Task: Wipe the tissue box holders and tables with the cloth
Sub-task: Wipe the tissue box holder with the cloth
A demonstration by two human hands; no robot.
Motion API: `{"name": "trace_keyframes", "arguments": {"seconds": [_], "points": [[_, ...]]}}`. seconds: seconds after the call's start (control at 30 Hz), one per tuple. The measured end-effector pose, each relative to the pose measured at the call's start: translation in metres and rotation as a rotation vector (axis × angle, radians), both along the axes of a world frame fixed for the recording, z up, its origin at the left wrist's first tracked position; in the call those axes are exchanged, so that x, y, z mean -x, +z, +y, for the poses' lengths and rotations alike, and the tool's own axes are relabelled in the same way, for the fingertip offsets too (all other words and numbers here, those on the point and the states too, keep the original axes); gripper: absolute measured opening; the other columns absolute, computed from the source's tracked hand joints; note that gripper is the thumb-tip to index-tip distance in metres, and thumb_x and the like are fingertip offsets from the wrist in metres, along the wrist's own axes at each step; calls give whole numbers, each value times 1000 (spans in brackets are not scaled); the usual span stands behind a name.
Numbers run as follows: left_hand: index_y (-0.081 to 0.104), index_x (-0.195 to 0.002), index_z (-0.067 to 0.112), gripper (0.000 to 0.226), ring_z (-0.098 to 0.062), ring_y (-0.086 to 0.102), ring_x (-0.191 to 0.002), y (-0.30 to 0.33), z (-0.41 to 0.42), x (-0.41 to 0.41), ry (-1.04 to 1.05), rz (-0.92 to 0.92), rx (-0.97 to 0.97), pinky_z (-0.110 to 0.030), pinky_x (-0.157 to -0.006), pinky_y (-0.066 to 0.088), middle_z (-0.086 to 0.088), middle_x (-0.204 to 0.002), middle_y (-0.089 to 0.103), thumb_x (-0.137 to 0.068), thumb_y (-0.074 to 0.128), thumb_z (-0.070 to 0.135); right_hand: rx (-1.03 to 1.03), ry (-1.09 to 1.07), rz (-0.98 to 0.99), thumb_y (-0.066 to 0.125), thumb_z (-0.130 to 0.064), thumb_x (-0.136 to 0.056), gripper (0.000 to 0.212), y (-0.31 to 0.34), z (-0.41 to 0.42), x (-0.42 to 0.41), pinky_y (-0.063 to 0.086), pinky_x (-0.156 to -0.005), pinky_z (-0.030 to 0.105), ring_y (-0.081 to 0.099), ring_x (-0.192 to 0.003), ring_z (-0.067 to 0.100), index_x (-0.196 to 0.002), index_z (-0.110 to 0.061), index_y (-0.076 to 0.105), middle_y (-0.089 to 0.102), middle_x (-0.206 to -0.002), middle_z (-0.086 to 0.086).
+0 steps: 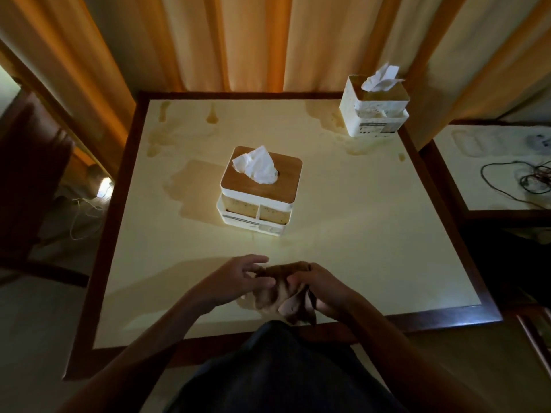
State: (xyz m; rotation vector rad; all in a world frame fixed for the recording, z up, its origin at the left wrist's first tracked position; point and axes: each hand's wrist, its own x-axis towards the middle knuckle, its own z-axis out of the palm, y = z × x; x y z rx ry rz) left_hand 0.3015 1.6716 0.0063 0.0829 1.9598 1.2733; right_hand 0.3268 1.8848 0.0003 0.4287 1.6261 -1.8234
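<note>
Both hands meet low in the frame: right hand (323, 289) in a closed grip on the bunched cloth (286, 296), left hand (235, 280) open-fingered, touching it. Soft and limp, it handles best wadded. Mid-frame on the counter (372, 234) stands one tissue box holder (259, 192), light and tippable; another (374, 107) upper right.

Orange curtains (268, 40) hang behind; a dark chair (26, 180) stands left.
</note>
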Motion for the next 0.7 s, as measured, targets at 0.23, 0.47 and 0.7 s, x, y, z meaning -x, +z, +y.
{"name": "trace_keyframes", "arguments": {"seconds": [0.23,0.47,0.7], "points": [[76,-101,16,21,-14,64,-87,-15,19,26,-121,316,257,-32,-77,50,0,-90,71,-80,73,14,-491,-23,171,60,-4,-86,13,-7,14,-1,37,-52,27,49,-57,18,-75,1,67,56,-60,3],[68,-87,23,6,-11,61,-82,-29,30,31,134,501,320,-26,-72,43,10,-81,65,-85,68,17,-992,282,331,73,-42,-84,47,-12,7,-3,40,-76,28,59,-95,20,-116,-15,53,59,-106,1],[65,-88,21,12,-15,64,-83,-27,37,20,402,391,68,-32,-71,51,0,-83,68,-90,63,9,-826,238,272,58,-3,-84,15,-4,20,5,38,-61,24,52,-75,17,-86,-15,50,52,-80,-4]]}}
